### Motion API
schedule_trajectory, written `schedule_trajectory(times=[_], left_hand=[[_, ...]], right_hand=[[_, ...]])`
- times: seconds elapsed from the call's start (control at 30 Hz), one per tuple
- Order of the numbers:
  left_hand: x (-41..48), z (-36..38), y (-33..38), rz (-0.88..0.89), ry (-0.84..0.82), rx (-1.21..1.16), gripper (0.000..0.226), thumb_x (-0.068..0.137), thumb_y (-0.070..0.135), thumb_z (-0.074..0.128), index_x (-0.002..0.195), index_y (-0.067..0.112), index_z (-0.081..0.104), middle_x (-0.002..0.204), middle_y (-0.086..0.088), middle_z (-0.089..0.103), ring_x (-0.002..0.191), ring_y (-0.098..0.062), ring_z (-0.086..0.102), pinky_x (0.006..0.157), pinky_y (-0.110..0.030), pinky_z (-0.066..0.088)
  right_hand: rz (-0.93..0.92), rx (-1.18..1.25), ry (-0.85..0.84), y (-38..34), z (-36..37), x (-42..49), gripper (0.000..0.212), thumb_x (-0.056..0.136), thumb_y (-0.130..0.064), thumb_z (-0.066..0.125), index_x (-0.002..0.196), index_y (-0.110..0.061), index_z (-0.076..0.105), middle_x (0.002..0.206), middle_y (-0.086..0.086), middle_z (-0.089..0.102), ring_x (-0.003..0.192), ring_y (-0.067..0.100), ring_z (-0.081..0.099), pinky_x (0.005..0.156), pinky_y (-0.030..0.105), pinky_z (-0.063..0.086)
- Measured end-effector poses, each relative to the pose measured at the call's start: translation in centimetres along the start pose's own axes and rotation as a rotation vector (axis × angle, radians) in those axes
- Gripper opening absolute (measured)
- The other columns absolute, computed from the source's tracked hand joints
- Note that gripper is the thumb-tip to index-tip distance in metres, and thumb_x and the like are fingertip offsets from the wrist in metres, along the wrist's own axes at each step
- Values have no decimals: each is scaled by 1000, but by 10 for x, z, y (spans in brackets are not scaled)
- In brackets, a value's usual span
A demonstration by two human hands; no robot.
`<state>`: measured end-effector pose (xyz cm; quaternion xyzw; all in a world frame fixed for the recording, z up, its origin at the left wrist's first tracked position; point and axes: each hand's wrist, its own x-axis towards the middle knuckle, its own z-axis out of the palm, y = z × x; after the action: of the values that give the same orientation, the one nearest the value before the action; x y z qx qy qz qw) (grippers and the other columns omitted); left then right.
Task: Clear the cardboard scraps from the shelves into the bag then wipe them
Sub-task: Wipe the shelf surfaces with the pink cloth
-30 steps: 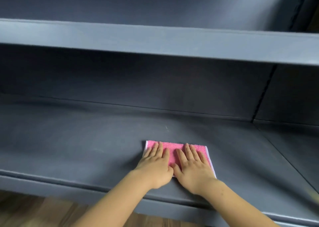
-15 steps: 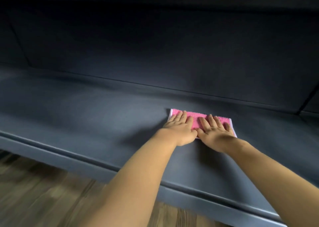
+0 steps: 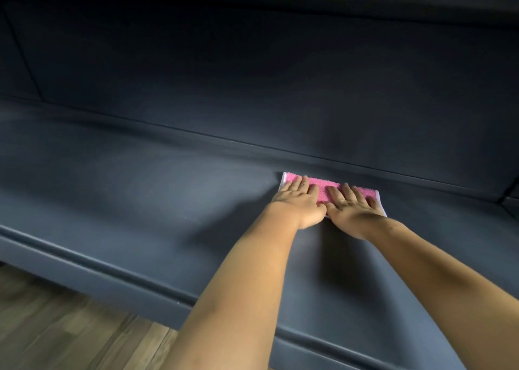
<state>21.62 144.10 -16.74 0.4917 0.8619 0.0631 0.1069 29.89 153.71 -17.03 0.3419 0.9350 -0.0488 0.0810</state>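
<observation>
Wood floor (image 3: 56, 327) at 7 o'clock, dark shelf (image 3: 140, 195) beyond it. Left hand (image 3: 297, 204) and right hand (image 3: 351, 212) lay flat, thumbs touching, fingers straight, pressing pink cloth (image 3: 327, 191) onto shelf at 3 o'clock of centre, near back panel (image 3: 252, 74).

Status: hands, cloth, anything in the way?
Left hand and right hand flat, pressing pink cloth. Cloth lies on dark shelf, close to back panel. No cardboard scraps visible, nothing blocking.
</observation>
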Motion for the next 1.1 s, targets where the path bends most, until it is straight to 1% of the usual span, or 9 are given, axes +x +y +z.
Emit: schedule_trajectory(times=[0.17, 0.33, 0.63, 0.9, 1.1], left_hand=[[1, 3, 0, -1, 10, -2, 57, 99, 34, 16, 149, 13, -2, 156, -9, -13, 144, -19, -13, 116, -32, -8], [-1, 4, 3, -41, 37, -1, 57, 99, 33, 15, 149, 13, -3, 156, -9, -13, 144, -19, -13, 116, -31, -9], [-20, 3, 4, -52, 7, -9, 56, 99, 32, 14, 149, 14, -4, 156, -8, -14, 144, -18, -15, 116, -31, -10], [-71, 5, -18, -36, -33, 0, 57, 98, 31, 18, 149, 16, -5, 156, -6, -17, 143, -14, -18, 115, -28, -11], [-97, 8, -28, -6, -54, 56, 59, 98, 32, 17, 148, 15, -9, 155, -8, -20, 142, -16, -21, 114, -29, -13]], right_hand=[[1, -2, -1, 1, 2, 1, 56, 97, -45, 13, 148, -28, -5, 157, 1, -12, 144, 18, -11, 114, 42, -6], [-18, 2, 20, 0, 1, -3, 56, 97, -45, 12, 148, -29, -5, 157, 2, -13, 144, 19, -11, 115, 43, -5], [-25, 21, -11, -9, 0, -20, 56, 98, -44, 12, 148, -27, -6, 156, 5, -15, 144, 22, -12, 115, 44, -5], [-110, -11, -20, -38, 14, -62, 59, 97, -43, 9, 147, -20, -10, 155, 10, -16, 143, 27, -15, 113, 49, -5], [-136, -10, -41, -51, 15, -85, 60, 96, -45, 8, 146, -21, -13, 155, 10, -19, 143, 26, -18, 113, 48, -8]])
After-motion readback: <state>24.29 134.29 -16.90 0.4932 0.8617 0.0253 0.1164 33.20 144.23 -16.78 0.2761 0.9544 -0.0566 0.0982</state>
